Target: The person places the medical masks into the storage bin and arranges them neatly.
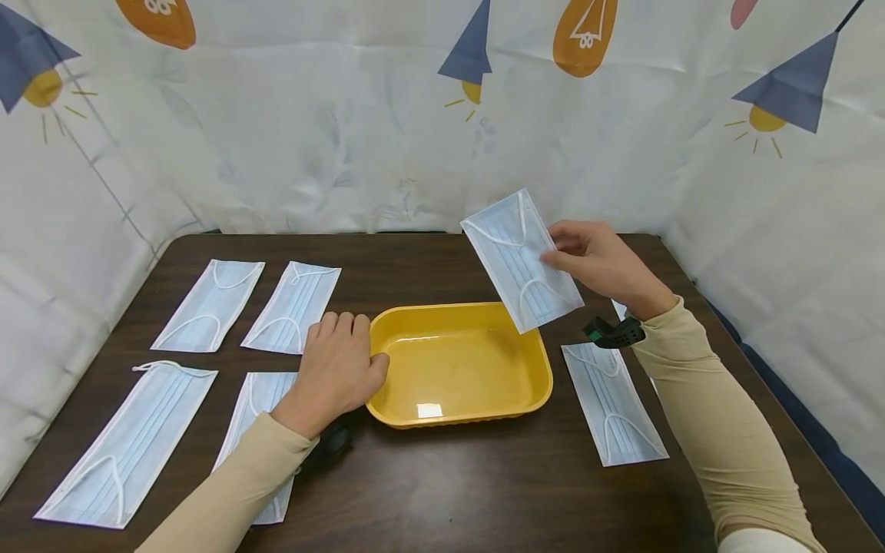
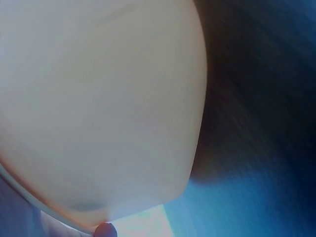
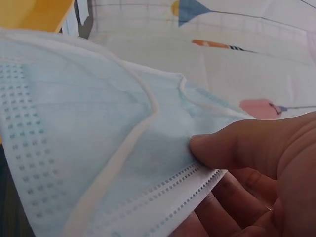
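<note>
Pinching a pleated mask [image 1: 522,261] (soft, rectangular) — right hand [image 1: 604,265]; left hand [image 1: 336,369] flat, seemingly touching glossy tray [image 1: 535,388].

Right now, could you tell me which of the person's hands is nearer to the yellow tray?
Left. The left hand touches the yellow tray at its left rim; the right hand holds a face mask above its far right corner.

A makeshift recording booth is showing here: printed cloth sheets [image 1: 359,146] with lamp and bulb motifs are hanging around a dark wooden table [image 1: 442,491] as a backdrop.
</note>
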The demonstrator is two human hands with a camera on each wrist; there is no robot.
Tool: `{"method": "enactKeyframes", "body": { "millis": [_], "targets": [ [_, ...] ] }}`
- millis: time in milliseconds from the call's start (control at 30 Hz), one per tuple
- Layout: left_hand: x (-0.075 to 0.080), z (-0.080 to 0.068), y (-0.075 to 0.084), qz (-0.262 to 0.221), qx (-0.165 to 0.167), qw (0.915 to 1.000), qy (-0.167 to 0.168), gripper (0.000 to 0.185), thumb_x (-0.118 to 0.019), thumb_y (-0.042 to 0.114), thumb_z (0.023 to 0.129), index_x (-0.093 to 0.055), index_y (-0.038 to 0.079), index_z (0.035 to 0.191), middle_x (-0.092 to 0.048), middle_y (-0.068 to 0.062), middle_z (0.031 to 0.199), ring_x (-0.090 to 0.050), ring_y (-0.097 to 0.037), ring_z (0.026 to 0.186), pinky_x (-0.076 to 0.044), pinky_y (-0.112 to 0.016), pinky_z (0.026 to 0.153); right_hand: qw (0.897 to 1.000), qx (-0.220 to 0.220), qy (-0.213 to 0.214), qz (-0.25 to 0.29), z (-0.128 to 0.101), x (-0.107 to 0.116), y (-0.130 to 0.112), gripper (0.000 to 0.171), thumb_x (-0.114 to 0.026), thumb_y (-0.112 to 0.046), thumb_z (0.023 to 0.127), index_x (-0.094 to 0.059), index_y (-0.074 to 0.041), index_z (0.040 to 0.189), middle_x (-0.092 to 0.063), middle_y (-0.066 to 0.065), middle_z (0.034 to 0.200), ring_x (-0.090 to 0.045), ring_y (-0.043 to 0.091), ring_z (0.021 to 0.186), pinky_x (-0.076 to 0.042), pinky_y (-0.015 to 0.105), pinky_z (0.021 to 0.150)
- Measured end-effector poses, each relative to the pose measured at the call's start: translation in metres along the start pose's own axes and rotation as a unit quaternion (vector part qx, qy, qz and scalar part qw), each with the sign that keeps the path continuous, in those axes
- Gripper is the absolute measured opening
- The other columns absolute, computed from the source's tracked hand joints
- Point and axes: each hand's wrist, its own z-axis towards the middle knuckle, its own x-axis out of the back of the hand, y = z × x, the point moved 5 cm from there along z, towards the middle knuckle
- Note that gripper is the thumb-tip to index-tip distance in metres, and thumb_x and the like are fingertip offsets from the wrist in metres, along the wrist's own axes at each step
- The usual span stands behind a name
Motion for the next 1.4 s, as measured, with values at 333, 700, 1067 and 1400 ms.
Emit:
{"method": "enactKeyframes", "body": {
  "millis": [333, 700, 1067, 1400],
  "targets": [
    [-0.001, 0.0, -0.001, -0.002, -0.004, 1.0, 0.005, 0.03, -0.057, 0.027, 0.089, -0.055, -0.002, 0.096, -0.047, -0.011, 0.082, -0.04, -0.03, 0.086, -0.031, -0.042, 0.078, 0.998, 0.03, -0.041, 0.023, 0.004, -0.021, -0.01, 0.026, -0.065, -0.017, 0.1, -0.069, -0.014, 0.125, -0.076, 0.01, 0.116, -0.071, 0.021, 0.094, -0.056, 0.032, 0.083],
    [-0.002, 0.0, -0.001, -0.001, -0.01, 0.9998, 0.015, 0.028, -0.056, 0.026, 0.089, -0.055, -0.002, 0.094, -0.046, -0.01, 0.079, -0.04, -0.029, 0.084, -0.03, -0.04, 0.076, 0.994, 0.062, -0.09, 0.024, 0.013, -0.046, -0.013, 0.022, -0.067, -0.015, 0.099, -0.071, -0.013, 0.121, -0.076, 0.01, 0.111, -0.07, 0.02, 0.092, -0.057, 0.031, 0.08],
    [-0.001, 0.0, 0.001, -0.001, -0.021, 0.9993, 0.03, 0.026, -0.058, 0.025, 0.088, -0.054, -0.001, 0.089, -0.044, -0.01, 0.078, -0.039, -0.028, 0.078, -0.027, -0.037, 0.07, 0.983, 0.093, -0.158, 0.016, 0.018, -0.075, -0.017, 0.02, -0.065, -0.013, 0.1, -0.07, -0.013, 0.119, -0.076, 0.008, 0.11, -0.068, 0.021, 0.092, -0.059, 0.029, 0.078],
    [-0.001, 0.0, 0.001, 0.001, -0.025, 0.9991, 0.035, 0.025, -0.057, 0.025, 0.088, -0.053, 0.0, 0.087, -0.044, -0.01, 0.077, -0.039, -0.027, 0.078, -0.027, -0.037, 0.07, 0.97, 0.126, -0.206, 0.018, 0.021, -0.092, -0.026, 0.018, -0.065, -0.01, 0.099, -0.069, -0.011, 0.117, -0.076, 0.007, 0.107, -0.069, 0.019, 0.089, -0.059, 0.03, 0.083]
  ]
}}
